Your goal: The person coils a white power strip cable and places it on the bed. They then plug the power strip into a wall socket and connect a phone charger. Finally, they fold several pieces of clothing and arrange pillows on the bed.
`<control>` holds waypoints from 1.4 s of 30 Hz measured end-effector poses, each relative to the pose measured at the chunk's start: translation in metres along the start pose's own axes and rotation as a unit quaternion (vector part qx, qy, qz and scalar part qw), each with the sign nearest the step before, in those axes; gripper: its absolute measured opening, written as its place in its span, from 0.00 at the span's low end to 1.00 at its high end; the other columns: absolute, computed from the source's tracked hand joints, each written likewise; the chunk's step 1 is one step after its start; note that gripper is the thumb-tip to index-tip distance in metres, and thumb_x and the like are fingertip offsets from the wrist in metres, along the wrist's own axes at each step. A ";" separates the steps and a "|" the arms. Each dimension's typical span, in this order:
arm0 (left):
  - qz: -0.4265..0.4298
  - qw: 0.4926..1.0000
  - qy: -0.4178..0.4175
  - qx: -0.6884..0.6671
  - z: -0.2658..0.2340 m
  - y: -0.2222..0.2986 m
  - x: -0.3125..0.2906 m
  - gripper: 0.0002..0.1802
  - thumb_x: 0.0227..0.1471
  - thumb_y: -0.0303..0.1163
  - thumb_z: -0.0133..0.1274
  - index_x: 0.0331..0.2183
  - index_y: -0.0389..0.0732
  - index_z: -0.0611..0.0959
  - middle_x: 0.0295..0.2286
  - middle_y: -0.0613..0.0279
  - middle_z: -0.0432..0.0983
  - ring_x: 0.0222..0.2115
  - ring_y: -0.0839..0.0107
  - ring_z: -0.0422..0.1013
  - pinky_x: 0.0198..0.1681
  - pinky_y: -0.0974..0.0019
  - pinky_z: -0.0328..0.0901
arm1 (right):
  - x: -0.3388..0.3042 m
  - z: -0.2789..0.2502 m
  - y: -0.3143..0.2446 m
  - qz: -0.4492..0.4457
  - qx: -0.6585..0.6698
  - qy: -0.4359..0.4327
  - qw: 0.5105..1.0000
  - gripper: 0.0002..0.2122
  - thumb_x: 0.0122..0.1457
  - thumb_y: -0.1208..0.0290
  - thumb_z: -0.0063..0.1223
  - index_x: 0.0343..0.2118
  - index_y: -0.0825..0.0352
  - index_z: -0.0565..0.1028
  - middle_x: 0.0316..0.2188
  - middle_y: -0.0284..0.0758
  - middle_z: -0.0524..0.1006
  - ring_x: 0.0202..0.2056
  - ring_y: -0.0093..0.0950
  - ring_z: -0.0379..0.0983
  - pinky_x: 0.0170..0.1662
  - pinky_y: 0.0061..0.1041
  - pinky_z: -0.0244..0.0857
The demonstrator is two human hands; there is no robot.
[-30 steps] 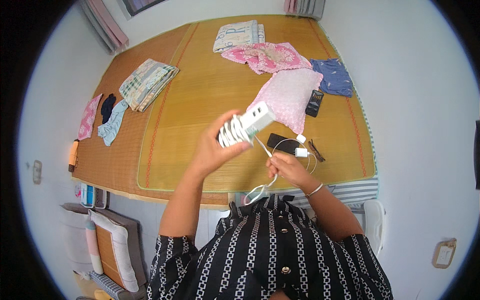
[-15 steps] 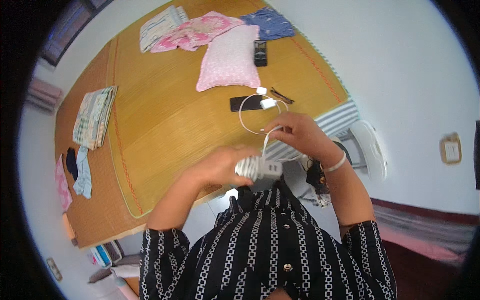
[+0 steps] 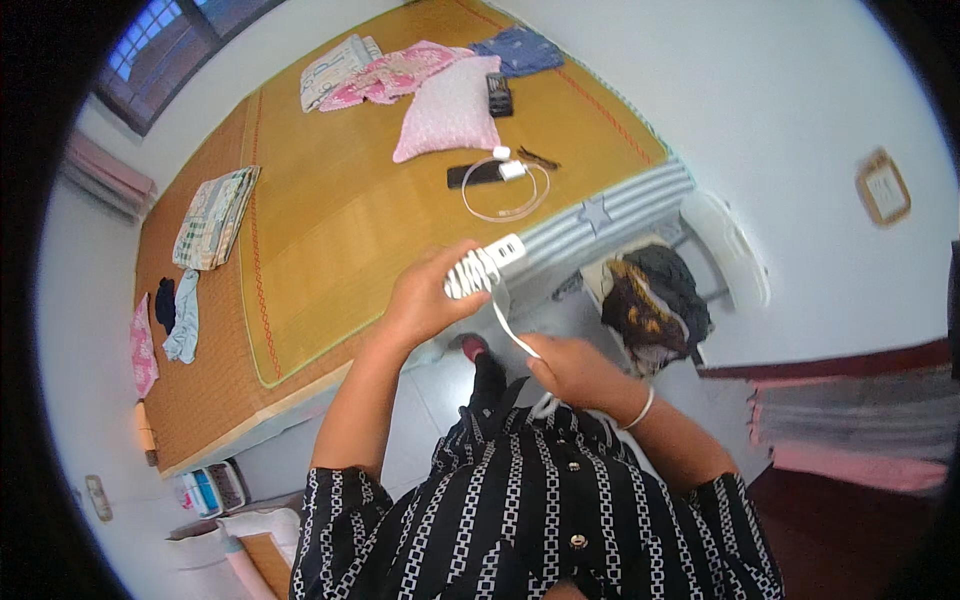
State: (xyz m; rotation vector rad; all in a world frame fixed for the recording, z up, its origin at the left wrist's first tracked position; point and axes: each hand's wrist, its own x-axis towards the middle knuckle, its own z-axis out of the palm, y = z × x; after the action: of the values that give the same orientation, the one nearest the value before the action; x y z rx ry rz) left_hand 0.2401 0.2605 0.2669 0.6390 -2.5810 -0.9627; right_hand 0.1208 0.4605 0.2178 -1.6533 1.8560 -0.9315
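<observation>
My left hand is closed around a white power strip, whose socket end points away to the right. Several turns of white cord are wound about the strip's body. A loose length of that cord runs down to my right hand, which pinches it in front of my waist. Beyond the hands, on the bed mat, a thin white charging cable lies in a loop with a white charger plug. This plug rests at the end of a black phone. Dark glasses lie beside it.
The bed carries a pink pillow, a black box-like object, folded cloth and clothes. At right, a white chair stands with dark clothes heaped on its seat.
The power strip has moved up and away from my body. My right hand has come down from near the charging cable toward my waist, drawing the cord along. The view has shifted.
</observation>
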 end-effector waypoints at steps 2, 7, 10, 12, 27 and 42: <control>0.040 0.990 -0.102 0.086 0.010 0.025 -0.029 0.32 0.32 0.33 0.63 0.45 0.46 0.74 0.34 0.54 0.73 0.35 0.58 0.70 0.39 0.63 0.65 | -0.015 -0.018 -0.015 -0.084 -0.079 0.018 0.993 0.08 0.52 0.70 0.45 0.33 0.67 0.71 0.25 0.42 0.73 0.28 0.40 0.71 0.31 0.34 0.64; 0.091 0.956 -0.277 -0.017 0.008 0.103 -0.070 0.35 0.32 0.38 0.64 0.47 0.47 0.72 0.39 0.59 0.72 0.38 0.61 0.70 0.39 0.65 0.65 | -0.027 -0.094 -0.036 -0.061 0.123 -0.056 0.989 0.08 0.49 0.69 0.51 0.29 0.67 0.74 0.27 0.35 0.76 0.28 0.29 0.72 0.32 0.25 0.65; 0.078 0.933 -0.219 -0.276 0.013 0.099 -0.087 0.40 0.32 0.42 0.65 0.49 0.42 0.70 0.42 0.60 0.70 0.41 0.68 0.67 0.43 0.67 0.62 | -0.041 -0.073 -0.011 0.062 0.336 -0.086 0.936 0.07 0.53 0.71 0.52 0.32 0.67 0.75 0.28 0.27 0.74 0.31 0.17 0.68 0.36 0.20 0.63; 0.058 0.922 -0.172 -0.341 0.007 0.098 -0.098 0.39 0.33 0.38 0.64 0.50 0.42 0.69 0.41 0.60 0.69 0.42 0.69 0.66 0.46 0.66 0.60 | -0.056 -0.024 -0.006 0.019 0.275 -0.071 0.959 0.09 0.57 0.68 0.46 0.35 0.67 0.73 0.27 0.29 0.74 0.29 0.19 0.69 0.35 0.20 0.63; -0.067 0.844 0.115 -0.519 -0.079 -0.001 -0.163 0.37 0.45 0.46 0.53 0.52 0.37 0.63 0.31 0.62 0.71 0.23 0.77 0.69 0.18 0.77 0.64 | -0.094 0.080 -0.083 0.145 0.506 0.032 0.850 0.19 0.58 0.71 0.46 0.51 0.69 0.60 0.22 0.28 0.64 0.19 0.13 0.57 0.21 0.14 0.52; -0.042 0.862 0.122 -0.490 -0.107 -0.002 -0.211 0.36 0.37 0.35 0.59 0.51 0.38 0.67 0.41 0.59 0.70 0.41 0.71 0.68 0.44 0.69 0.63 | -0.101 0.078 -0.118 0.150 0.206 0.148 0.956 0.08 0.57 0.69 0.46 0.34 0.68 0.73 0.25 0.30 0.70 0.19 0.18 0.64 0.23 0.17 0.58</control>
State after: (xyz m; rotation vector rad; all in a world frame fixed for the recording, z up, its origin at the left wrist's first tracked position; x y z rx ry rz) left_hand 0.4668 0.3090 0.3151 0.5073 -1.5201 -1.8508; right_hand 0.2708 0.5420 0.2477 -0.9943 1.8657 -1.3711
